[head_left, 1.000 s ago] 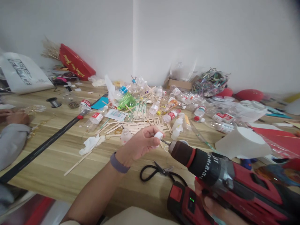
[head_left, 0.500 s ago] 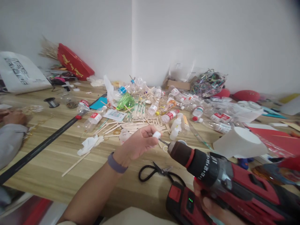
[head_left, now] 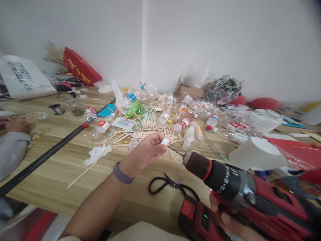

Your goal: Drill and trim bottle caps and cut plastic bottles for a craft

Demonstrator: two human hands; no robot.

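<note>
Between the thumb and fingers of my left hand (head_left: pixel 147 149) is a small white bottle cap (head_left: pixel 165 142). A red and black cordless drill (head_left: pixel 240 190) fills the lower right, with my right hand (head_left: pixel 225 217) wrapped round its grip, partly hidden by the drill body. The thin drill bit (head_left: pixel 176 150) points left and its tip meets the cap; whether it has gone in I cannot tell. Below the cap, black-handled scissors (head_left: pixel 173 184) lie on the wooden table, their blades slightly apart. A small pale ring (head_left: pixel 178 160) lies near the drill chuck.
Wooden sticks (head_left: pixel 147 134) and plastic bottles (head_left: pixel 182 124) are heaped across the table. A white paper roll (head_left: pixel 255 152) lies right. A long black tube (head_left: pixel 50 154) slants across the left, near another person's hand (head_left: pixel 17 125). White tissue (head_left: pixel 96 155) lies left of my forearm.
The drill has shifted slightly right and down, and my left hand with the cap slightly left, so more of the bit shows between cap and chuck. Both hands keep their hold.
</note>
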